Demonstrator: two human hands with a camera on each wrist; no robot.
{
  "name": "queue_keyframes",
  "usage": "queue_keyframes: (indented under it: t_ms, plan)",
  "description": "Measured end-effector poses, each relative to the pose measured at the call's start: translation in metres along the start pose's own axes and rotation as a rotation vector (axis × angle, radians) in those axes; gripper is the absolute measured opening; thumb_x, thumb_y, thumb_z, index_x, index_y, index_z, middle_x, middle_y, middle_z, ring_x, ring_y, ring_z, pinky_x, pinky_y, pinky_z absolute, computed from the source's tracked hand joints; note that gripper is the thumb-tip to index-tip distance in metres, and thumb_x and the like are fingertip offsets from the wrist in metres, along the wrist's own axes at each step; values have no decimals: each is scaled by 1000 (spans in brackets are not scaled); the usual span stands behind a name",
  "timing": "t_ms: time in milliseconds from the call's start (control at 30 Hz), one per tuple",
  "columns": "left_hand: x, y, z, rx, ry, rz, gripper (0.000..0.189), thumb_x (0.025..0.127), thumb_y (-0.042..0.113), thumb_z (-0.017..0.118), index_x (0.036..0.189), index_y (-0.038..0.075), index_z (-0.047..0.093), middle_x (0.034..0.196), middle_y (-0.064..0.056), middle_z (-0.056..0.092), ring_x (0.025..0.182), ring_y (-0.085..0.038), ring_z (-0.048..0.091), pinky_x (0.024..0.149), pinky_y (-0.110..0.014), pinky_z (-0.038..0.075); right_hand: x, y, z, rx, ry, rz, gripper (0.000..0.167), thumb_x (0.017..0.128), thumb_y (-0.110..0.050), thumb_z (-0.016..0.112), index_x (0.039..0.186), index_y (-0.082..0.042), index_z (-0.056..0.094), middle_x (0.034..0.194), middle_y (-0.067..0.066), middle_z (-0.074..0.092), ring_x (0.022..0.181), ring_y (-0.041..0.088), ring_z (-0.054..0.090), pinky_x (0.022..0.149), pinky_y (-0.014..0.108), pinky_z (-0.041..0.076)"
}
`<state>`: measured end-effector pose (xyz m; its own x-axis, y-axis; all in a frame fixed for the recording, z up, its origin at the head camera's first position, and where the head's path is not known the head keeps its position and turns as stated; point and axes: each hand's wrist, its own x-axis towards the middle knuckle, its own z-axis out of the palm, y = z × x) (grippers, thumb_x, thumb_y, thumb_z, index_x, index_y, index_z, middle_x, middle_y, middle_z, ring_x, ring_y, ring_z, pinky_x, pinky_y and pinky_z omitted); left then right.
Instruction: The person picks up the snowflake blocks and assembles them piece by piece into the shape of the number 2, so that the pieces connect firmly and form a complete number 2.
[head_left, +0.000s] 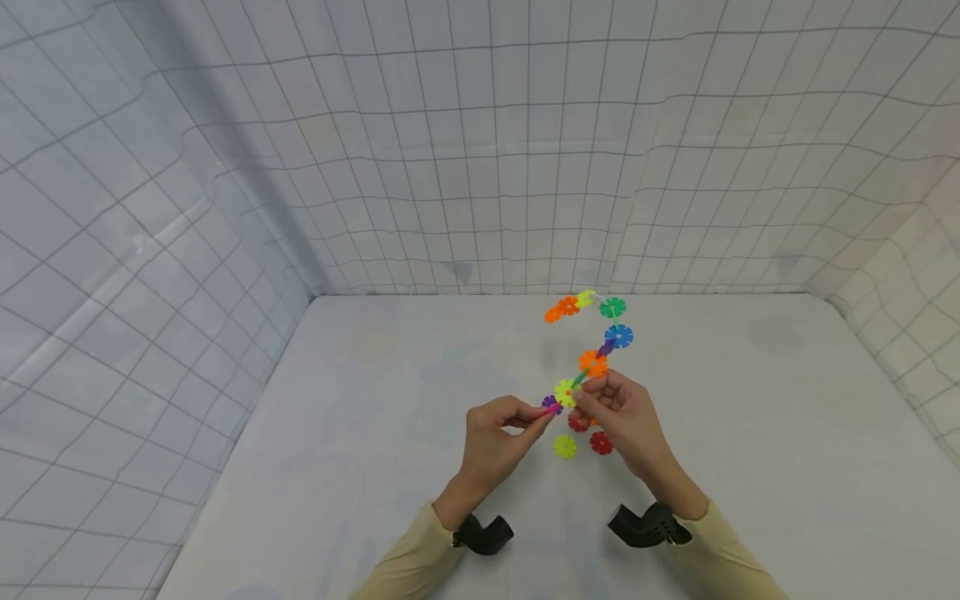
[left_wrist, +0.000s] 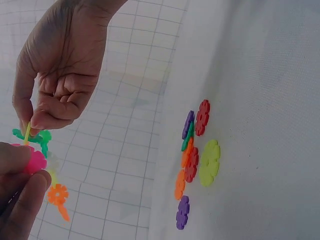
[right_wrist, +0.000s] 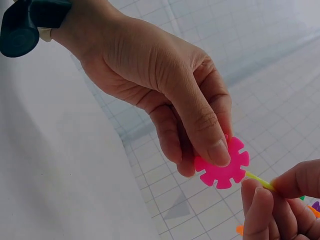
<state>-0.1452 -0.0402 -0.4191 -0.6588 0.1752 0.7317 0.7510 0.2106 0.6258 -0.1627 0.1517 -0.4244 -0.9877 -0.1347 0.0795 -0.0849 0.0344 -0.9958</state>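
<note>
Over the white counter point(head_left: 360, 400), pinches a pink disc point(right_wrist: 222, 176) in the left grip point(head_left: 495, 433), just left of a yellow disc point(head_left: 565, 392) pinched crosswise in the right grip point(head_left: 624, 414), part of a curving chain point(head_left: 618, 336).

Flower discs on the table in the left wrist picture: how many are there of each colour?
Red discs: 2
Purple discs: 2
Orange discs: 2
Green disc, seen nearly edge-on: 1
Yellow-green disc: 1
Total in sight: 8
</note>
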Motion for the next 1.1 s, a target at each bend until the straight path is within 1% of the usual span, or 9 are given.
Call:
queue_keyframes:
  t_ms: [100, 233, 333, 467, 533, 767, 900, 967, 1100]
  plan:
    - [-3, -5, 2, 12, -2, -8, 15, 68, -14, 78, 74, -5, 67, 70, -14, 66, 59, -20, 65, 59, -23, 54, 0, 0, 1, -5, -3, -4, 18, 90, -6, 65, 94, 8, 54, 80, 18, 63, 74, 36, 63, 67, 31, 56]
    - [-12, -21, 7, 16, -8, -10, 14, 70, -10, 78, 78, -2, 69, 73, -11, 67, 62, -17, 66, 60, -22, 54, 1, 1, 0, -4, -10, -8, 18, 89, -6, 65, 94, 8, 54, 80, 18, 64, 74, 37, 64, 67, 32, 56]
    - [-18, -31, 10, 23, 2, -9, 15, 71, -6, 79, 82, 1, 71, 75, -8, 68, 64, -12, 66, 61, -21, 54, 1, 2, 0, 0, -31, -15, 19, 89, -5, 66, 94, 8, 54, 80, 19, 64, 73, 35, 65, 67, 34, 56]
    - [-22, -35, 10, 34, 17, 3, 17, 72, -5, 79, 84, 4, 72, 77, -4, 68, 66, -7, 65, 62, -19, 53, 1, 4, 1, 10, -64, -37, 19, 89, -5, 66, 93, 9, 54, 79, 19, 65, 69, 26, 66, 65, 34, 56]
    - [-23, -34, 9, 44, 15, 14, 17, 72, -5, 79, 84, 5, 72, 76, -3, 68, 66, -6, 65, 62, -18, 53, 1, 5, 2, 21, -75, -43, 19, 89, -4, 66, 93, 10, 54, 79, 19, 65, 67, 23, 66, 64, 32, 56]
    - [-31, -33, 7, 52, 50, 58, 6, 79, 3, 76, 82, 1, 71, 73, -4, 66, 64, -8, 64, 59, -17, 52, -1, 7, 7, 67, -117, -30, 18, 88, -2, 65, 93, 11, 54, 79, 17, 65, 68, 27, 67, 65, 30, 56]
    - [-28, -25, 6, 29, 74, 81, 16, 69, -13, 78, 78, -3, 70, 69, -9, 64, 59, -13, 63, 57, -18, 52, -2, 6, 9, 77, -128, -21, 18, 88, -1, 66, 92, 12, 54, 78, 14, 65, 65, 20, 66, 64, 31, 56]
    - [-24, -17, 5, 23, 79, 89, 23, 63, -20, 77, 77, -4, 69, 68, -11, 64, 57, -16, 63, 56, -19, 52, -2, 5, 9, 71, -127, -15, 19, 87, -1, 66, 92, 12, 54, 77, 14, 65, 64, 21, 65, 63, 30, 56]
    - [-17, -2, 2, 28, 86, 97, 23, 62, -21, 76, 77, -6, 68, 68, -11, 63, 57, -17, 63, 56, -19, 53, -2, 3, 8, 48, -124, -6, 18, 87, -2, 67, 91, 11, 55, 75, 13, 65, 64, 27, 64, 58, 27, 54]
